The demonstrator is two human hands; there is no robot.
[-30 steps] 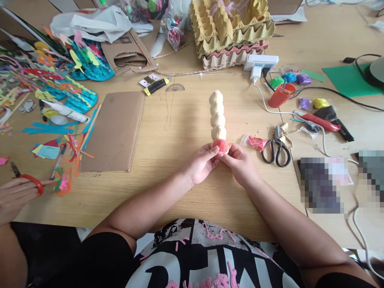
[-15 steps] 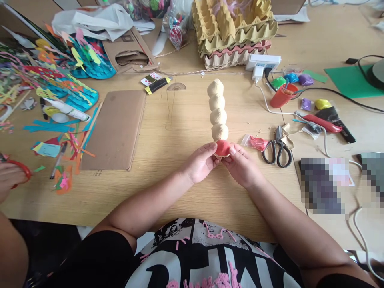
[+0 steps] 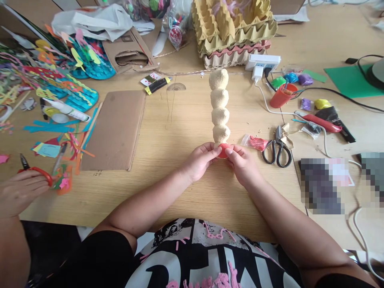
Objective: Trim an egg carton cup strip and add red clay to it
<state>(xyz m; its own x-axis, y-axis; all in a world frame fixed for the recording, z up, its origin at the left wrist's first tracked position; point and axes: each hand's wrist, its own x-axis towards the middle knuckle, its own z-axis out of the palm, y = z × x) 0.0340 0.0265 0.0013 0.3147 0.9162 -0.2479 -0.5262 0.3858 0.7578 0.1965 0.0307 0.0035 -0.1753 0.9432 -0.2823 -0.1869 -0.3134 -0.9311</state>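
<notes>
A strip of several joined egg-carton cups (image 3: 220,98), pale and rough, points away from me over the table. Its near end carries a layer of red clay (image 3: 223,151). My left hand (image 3: 200,161) pinches that end from the left, its thumb pressed on the red. From the other side my right hand (image 3: 243,163) grips the same end, thumb also on the clay. The undersides of the strip and most of my fingertips are hidden. Right of my hands lies a small bag of red clay (image 3: 257,142), close to black-handled scissors (image 3: 279,147).
At the left edge another person's hand (image 3: 22,192) holds red-handled scissors (image 3: 39,173). A cardboard sheet (image 3: 112,130) lies left of centre. Egg trays (image 3: 237,40) stack at the back. A power strip (image 3: 264,62) with cables and a red cup (image 3: 282,96) stand right.
The strip's far end has tilted up toward me and looks larger. My thumbs have come closer together over the red clay. The other person's hand with the scissors has moved in from the left.
</notes>
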